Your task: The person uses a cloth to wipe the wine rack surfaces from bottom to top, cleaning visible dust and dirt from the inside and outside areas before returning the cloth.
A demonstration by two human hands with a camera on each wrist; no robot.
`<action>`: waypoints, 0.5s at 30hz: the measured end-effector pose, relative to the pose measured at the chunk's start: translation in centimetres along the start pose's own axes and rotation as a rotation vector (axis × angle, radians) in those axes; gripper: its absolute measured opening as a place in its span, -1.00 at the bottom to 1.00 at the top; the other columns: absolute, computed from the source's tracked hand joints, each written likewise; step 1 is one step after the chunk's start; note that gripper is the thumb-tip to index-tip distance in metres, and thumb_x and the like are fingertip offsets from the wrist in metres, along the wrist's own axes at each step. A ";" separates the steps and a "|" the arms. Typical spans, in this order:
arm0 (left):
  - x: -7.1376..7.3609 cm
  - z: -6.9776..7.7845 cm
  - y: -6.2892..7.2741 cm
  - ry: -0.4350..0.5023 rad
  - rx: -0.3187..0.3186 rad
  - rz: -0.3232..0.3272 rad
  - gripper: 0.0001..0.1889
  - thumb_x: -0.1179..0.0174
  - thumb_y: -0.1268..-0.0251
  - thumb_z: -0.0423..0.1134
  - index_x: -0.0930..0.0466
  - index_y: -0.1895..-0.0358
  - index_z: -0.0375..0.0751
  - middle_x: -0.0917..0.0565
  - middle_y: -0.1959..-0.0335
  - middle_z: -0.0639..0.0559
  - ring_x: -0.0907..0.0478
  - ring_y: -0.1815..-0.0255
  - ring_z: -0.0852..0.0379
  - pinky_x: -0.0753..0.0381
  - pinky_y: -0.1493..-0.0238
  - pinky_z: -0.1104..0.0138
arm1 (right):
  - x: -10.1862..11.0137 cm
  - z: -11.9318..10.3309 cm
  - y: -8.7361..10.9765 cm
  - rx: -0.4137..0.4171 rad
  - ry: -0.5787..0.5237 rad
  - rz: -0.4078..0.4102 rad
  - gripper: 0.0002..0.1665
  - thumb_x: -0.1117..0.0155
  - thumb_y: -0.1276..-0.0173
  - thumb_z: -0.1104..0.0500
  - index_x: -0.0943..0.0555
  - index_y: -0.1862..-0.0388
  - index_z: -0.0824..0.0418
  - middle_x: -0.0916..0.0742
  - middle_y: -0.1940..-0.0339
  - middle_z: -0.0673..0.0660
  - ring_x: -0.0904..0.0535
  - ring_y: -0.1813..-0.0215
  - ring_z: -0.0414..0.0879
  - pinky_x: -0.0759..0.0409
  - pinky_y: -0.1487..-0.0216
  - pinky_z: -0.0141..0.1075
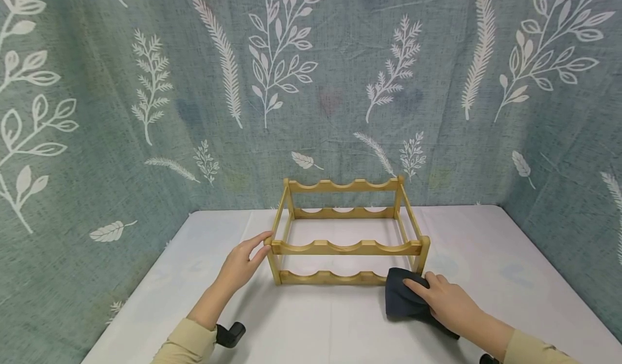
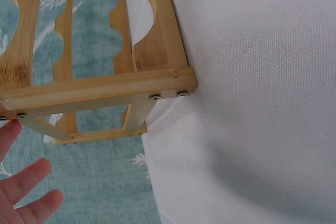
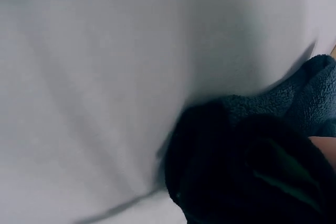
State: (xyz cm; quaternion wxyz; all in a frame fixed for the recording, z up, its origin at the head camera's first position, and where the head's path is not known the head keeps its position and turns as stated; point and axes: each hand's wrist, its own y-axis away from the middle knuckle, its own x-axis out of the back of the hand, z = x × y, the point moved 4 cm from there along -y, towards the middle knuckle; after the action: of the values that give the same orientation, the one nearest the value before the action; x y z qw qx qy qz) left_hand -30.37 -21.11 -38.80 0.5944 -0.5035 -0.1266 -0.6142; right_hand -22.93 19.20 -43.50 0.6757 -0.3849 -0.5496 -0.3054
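A light wooden rack (image 1: 345,248) with scalloped rails stands upright on the white-covered table. My left hand (image 1: 242,261) is at its front left corner, fingertips against the top of the post. In the left wrist view, one fingertip meets the rack's side bar (image 2: 100,88) while the other fingers (image 2: 32,174) are spread off it. My right hand (image 1: 449,302) grips a dark blue-grey cloth (image 1: 403,296) by the rack's front right leg, overlapping the low front rail's right end. Close up, the cloth (image 3: 270,106) is fuzzy and bunched, hiding most of the hand.
A white cover (image 1: 335,326) lies over the table, with a few creases. Behind and at both sides hangs a grey-green curtain (image 1: 335,148) with white leaf prints. A black device (image 1: 230,334) is strapped at the left wrist.
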 end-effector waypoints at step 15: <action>0.0 0.0 0.1 0.013 0.008 -0.002 -0.60 -0.05 -0.34 -0.09 -0.44 -0.22 -0.05 -0.52 -0.15 -0.09 -0.45 -0.15 -0.13 -0.41 -0.10 -0.03 | 0.8 1.9 0.7 0.185 -0.054 -0.014 -0.26 -0.45 0.05 0.27 -0.46 -0.18 -0.02 -0.43 0.37 0.01 -0.25 0.50 -0.25 -0.27 0.62 -0.43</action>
State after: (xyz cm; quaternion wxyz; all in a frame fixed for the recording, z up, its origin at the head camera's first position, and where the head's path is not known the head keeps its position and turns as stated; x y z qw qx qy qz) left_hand -30.32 -21.15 -38.82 0.5967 -0.4969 -0.1256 -0.6174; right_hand -23.12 21.22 -42.67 0.6912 -0.3252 -0.5960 -0.2476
